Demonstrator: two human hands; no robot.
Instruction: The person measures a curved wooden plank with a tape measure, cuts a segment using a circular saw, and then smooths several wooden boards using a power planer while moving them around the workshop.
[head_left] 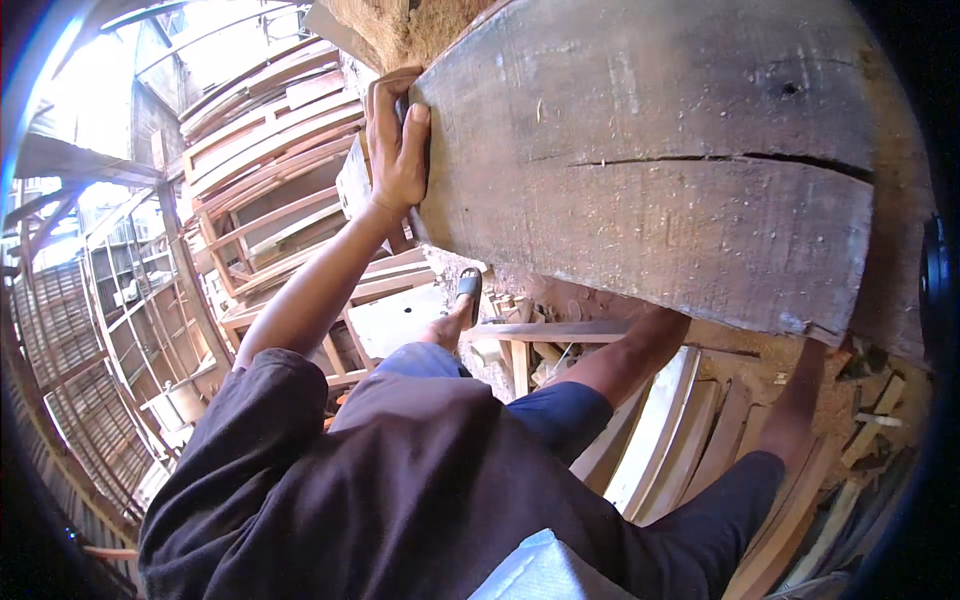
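A wide, weathered wooden board [620,215] with a long dark crack fills the upper right, and pale wood crumbs are scattered over its face. My left hand [398,140] is closed on the board's left end, its thumb along the edge and its fingers bent over the far corner. At the near right corner, my right hand [828,345] grips the same board; most of its fingers are hidden behind the wood. Below the board my legs show, one foot in a dark sandal [468,284].
Stacked planks and frames [270,150] stand at the left. Long curved timber pieces [690,430] lie below the board, with offcuts [880,410] at the right. A pale panel [400,320] with a dark hole lies beside my left leg. Slatted walling [80,340] rises at the far left.
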